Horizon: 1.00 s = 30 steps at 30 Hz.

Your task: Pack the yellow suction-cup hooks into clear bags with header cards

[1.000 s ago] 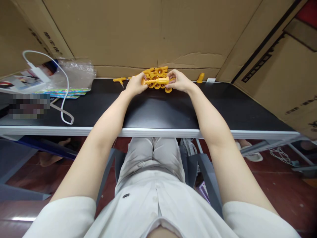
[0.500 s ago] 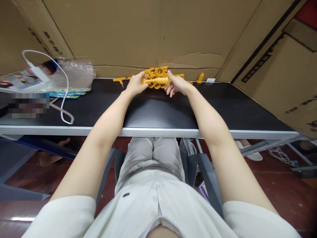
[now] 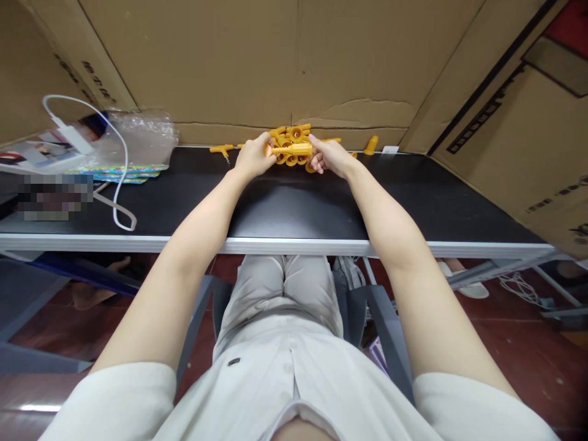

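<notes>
**Right hand closes back onto the yellow rod**

The left hand (image 3: 252, 157) pinches the left end of a yellow rod (image 3: 292, 149) between its fingers (image 3: 266, 149). The rod lies level, left to right, just above the far part of the black counter (image 3: 294, 208). The right hand (image 3: 329, 157) is at the rod's right end. Its fingers (image 3: 314, 164) are curled in and touching that end, though the picture is too small to tell whether they clamp it.

Half a second ago the right hand's fingers were spread and pointing down toward the counter, off the rod. Now they are bent and drawn up against its end. A full second ago that hand gripped the same end, so it has let go and come back. The left hand's hold and the rod's place have barely changed.

Right behind the rod, against the cardboard wall (image 3: 239, 67), sits a heap of yellow parts (image 3: 294, 132). A lone T-shaped yellow piece (image 3: 221, 148) lies on the counter left of the left hand, and a small yellow cone (image 3: 370, 145) stands right of the right hand. Both are where they were.

At the far left of the counter are a crumpled clear bag (image 3: 144, 131), a white charger (image 3: 73, 138) and its looping cable (image 3: 120, 184).
</notes>
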### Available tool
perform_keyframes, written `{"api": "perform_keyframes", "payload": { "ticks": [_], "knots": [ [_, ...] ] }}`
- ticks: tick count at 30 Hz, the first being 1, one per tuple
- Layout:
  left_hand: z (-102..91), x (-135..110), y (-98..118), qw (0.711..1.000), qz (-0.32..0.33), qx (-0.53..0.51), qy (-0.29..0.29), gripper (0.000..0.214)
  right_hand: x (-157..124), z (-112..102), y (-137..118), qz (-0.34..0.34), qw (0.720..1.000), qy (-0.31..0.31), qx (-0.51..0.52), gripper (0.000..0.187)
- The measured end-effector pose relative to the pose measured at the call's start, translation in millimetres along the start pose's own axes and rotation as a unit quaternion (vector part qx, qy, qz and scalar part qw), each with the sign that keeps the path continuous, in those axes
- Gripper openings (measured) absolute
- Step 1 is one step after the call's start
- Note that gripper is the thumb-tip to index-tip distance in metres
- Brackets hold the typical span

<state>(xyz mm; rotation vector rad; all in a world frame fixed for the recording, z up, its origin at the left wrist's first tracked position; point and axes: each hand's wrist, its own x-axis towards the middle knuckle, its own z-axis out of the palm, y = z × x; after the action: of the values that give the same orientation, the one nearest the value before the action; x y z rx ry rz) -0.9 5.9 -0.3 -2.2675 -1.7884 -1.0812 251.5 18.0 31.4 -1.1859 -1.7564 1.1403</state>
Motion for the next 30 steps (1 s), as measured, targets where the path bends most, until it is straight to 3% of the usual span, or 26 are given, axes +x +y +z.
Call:
{"api": "perform_keyframes", "payload": {
  "ticks": [6, 13, 15, 21, 30],
  "knots": [
    [-1.5, -2.1, 5.5, 1.0, 0.003, 0.005, 0.003, 0.029, 8.3, -0.5, 11.0, 0.005, 1.0, -0.005, -0.019, 0.089],
    [-9.4, -6.8, 15.1, 1.0, -0.01, -0.002, -0.002, 0.039, -9.0, 6.2, -6.2, 0.037, 0.998, 0.016, -0.046, 0.095],
    [-11.2, -7.7, 16.4, 1.0, -0.011, -0.004, 0.0, 0.04, -12.4, 4.8, -11.1, 0.043, 0.998, 0.006, -0.034, 0.089],
    [-13.0, -7.9, 17.3, 0.999, -0.032, 0.008, -0.016, 0.038, -17.7, -4.9, -13.0, -0.002, 1.0, -0.029, 0.009, 0.047],
    [-10.7, -6.2, 15.3, 1.0, -0.028, 0.006, -0.013, 0.04, -13.3, -8.3, -10.4, -0.02, 1.0, 0.005, 0.003, 0.043]
  ]
}}
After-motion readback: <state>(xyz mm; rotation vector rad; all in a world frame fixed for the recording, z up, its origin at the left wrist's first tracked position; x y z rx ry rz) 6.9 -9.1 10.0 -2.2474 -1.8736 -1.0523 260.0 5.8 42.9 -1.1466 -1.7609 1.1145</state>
